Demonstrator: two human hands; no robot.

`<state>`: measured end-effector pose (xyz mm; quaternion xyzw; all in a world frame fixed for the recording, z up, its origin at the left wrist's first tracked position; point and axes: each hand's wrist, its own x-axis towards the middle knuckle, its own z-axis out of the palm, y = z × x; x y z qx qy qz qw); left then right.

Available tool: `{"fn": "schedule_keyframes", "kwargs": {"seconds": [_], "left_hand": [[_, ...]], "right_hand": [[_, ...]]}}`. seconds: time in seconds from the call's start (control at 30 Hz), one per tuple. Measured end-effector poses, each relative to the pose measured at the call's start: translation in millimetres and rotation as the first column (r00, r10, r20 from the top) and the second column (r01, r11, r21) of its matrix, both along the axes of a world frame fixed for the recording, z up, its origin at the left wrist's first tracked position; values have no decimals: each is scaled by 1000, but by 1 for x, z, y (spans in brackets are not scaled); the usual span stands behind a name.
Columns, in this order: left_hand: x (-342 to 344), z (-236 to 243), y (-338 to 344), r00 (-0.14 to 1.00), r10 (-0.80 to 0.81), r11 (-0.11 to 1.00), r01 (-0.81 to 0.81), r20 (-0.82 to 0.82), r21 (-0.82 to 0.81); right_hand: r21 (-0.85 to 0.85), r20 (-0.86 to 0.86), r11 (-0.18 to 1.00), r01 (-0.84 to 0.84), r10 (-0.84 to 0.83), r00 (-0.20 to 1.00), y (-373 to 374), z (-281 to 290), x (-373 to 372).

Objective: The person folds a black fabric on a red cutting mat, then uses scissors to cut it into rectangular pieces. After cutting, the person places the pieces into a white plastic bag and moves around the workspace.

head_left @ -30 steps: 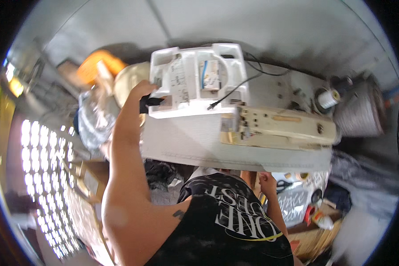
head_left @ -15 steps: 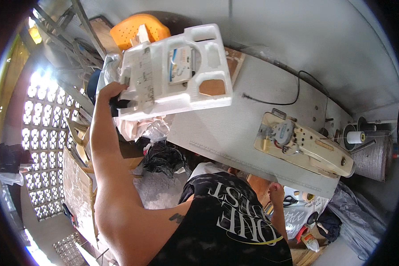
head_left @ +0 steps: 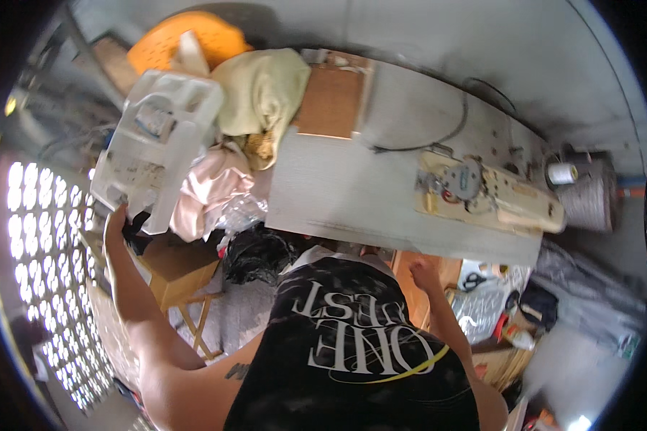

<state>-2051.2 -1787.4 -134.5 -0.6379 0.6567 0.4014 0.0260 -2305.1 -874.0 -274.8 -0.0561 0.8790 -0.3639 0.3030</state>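
My left hand (head_left: 116, 217) grips the lower end of a white foam packing tray (head_left: 176, 154), held tilted at the left beyond the table's edge. A small white box with printing (head_left: 153, 121) sits in one of the tray's hollows. Something black, blurred, shows by my left fingers. My right hand (head_left: 424, 274) is curled closed low in front of me, above an orange-brown board (head_left: 410, 291) beside the table's near edge. What it holds, if anything, is hidden.
A cream sewing machine (head_left: 510, 197) is set in the grey table (head_left: 338, 183), with thread spools (head_left: 562, 172) at its right. Pale green cloth (head_left: 262, 90), pink cloth (head_left: 212, 187) and a brown board (head_left: 329, 104) lie left of it. Below are a black bag (head_left: 255, 255) and scissors (head_left: 473, 281).
My left hand has carried the foam tray left and away from the table, uncovering the green cloth and brown board. My right hand appears higher in view, partly because the view has shifted.
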Motion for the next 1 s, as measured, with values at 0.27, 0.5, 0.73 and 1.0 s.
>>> {"fn": "schedule_keyframes", "kwargs": {"seconds": [0.27,0.5,0.73,1.0], "left_hand": [[-88,-109,39,828,274,928,-94,-490,361],[-75,-94,72,765,474,841,-246,-437,482],[-41,-73,92,851,372,919,-393,-371,22],[-113,0,253,826,-537,787,417,-171,-455]], "right_hand": [[31,-283,989,-146,149,948,-137,71,-80],[362,-334,931,-53,183,924,-221,83,-177],[270,-355,963,-26,125,926,-245,77,-239],[-164,-338,984,-70,11,941,-203,75,-153]]}}
